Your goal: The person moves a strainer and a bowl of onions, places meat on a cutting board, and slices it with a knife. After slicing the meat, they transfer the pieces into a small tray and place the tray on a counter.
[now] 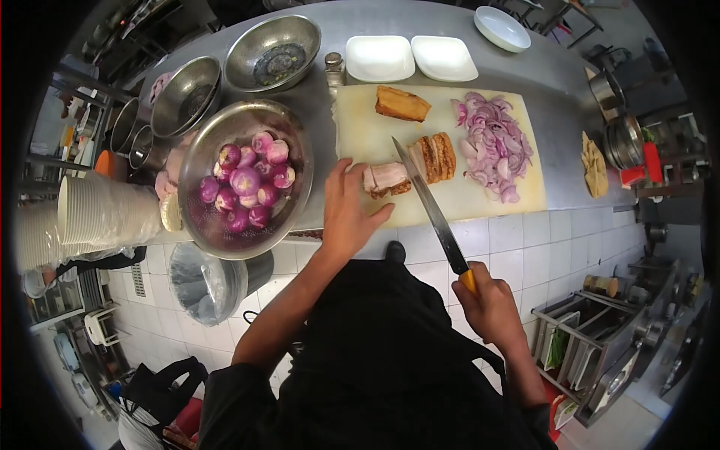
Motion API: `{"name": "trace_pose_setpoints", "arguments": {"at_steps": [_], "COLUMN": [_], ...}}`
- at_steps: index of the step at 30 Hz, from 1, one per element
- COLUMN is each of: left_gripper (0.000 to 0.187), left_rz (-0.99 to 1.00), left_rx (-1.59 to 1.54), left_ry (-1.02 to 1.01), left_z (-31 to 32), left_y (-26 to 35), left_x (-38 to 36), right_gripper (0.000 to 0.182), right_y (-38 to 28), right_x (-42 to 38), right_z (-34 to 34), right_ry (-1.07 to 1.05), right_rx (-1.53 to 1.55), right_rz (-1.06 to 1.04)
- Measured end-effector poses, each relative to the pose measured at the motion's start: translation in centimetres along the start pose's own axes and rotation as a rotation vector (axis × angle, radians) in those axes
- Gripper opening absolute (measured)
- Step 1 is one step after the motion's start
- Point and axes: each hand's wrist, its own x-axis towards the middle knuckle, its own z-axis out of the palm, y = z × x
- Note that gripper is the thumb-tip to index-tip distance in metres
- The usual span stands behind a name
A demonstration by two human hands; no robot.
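Note:
My right hand [491, 304] is wrapped around the yellow handle of a long kitchen knife [435, 210]. Its blade slants up and left across a piece of roasted pork belly on the white cutting board [360, 124]. Left of the blade lies a pale cut part of the pork belly [388, 178]; browned, crusted slices [433, 159] sit to its right. My left hand [349, 206] has its fingers and thumb spread around the pale part's left end, fingertips right beside it. Another browned piece of pork [402, 103] rests higher on the board, and sliced red onion [495, 146] is heaped at the right.
A steel bowl of peeled red onions [245, 181] stands left of the board, with more steel bowls [273, 52] behind. Two white dishes [380, 58], a shaker [334, 69] and a round white bowl [502, 29] line the back. Stacked plastic-wrapped containers [112, 210] are far left; a cloth [594, 165] lies right.

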Motion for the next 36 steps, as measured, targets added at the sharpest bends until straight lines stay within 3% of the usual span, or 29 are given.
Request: {"name": "trace_pose_setpoints", "arguments": {"at_steps": [3,6,10,18,22,28,29,32,36], "left_gripper": [0.068,0.062,0.060,0.072,0.074,0.074,0.073,0.072,0.071], "left_rz": [0.100,0.075,0.103,-0.063,-0.055,-0.060,-0.062,-0.079,-0.063], "left_rx": [-0.037,-0.063,-0.075,-0.145,-0.098,-0.138,-0.141,-0.177,-0.171], "left_ry": [-0.103,-0.211,-0.195,-0.115,-0.106,-0.094,-0.098,-0.103,-0.095], "left_z": [1.2,3.0,4.2,1.1,1.2,1.4,1.4,1.7,1.8], "left_y": [-1.0,-2.3,-3.1,-0.8,-0.9,-1.2,-1.2,-1.1,-1.0], "left_x": [1.7,1.9,1.3,0.1,-0.5,-0.9,-1.0,-1.2,-1.2], "right_gripper": [0.027,0.027,0.028,0.030,0.030,0.027,0.025,0.026,0.024], "right_y": [0.5,1.6,2.1,1.8,1.4,-0.5,-0.4,2.0,1.5], "right_x": [0.6,0.7,1.1,3.8,4.9,3.8,3.4,5.1,5.5], "right_z": [0.8,2.5,4.2,5.7,6.1,5.3,5.5,7.0,7.0], "right_ry": [-0.015,0.032,0.101,0.135,0.124,0.522,0.508,0.044,0.016], "right_rx": [0.038,0.081,0.172,0.083,0.027,0.211,0.216,-0.119,-0.119], "right_rz": [-0.001,-0.035,-0.042,-0.153,-0.185,-0.397,-0.363,-0.114,-0.082]}}
